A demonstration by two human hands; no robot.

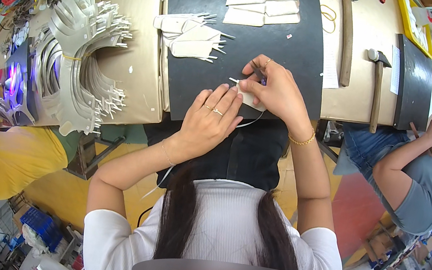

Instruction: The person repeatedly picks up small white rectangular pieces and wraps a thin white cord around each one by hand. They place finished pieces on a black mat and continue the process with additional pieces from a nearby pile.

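Note:
My left hand [210, 119] lies flat, fingers stretched and close together, at the near edge of the black mat [289, 49]. Its fingertips rest by a small cream strap piece [248, 98], partly covered by both hands. A thin white strip [251, 123] trails from that piece past my left fingers. Over its far edge my right hand [278, 91] is closed, thumb bent down on the piece. Something small and dark purple [263, 78] shows among the right fingers; its kind is hidden. Farther off on the mat are stacked cream pieces [243, 15] and a pile with thin strip ends [195, 39].
A large bundle of cream cut straps [77, 53] lies left. Two hammers [346, 39] lie right of the mat, near a second black board [414, 83] and a yellow tray [417, 29]. A person in yellow [10, 156] works at left, another in grey-blue [420, 188] at right.

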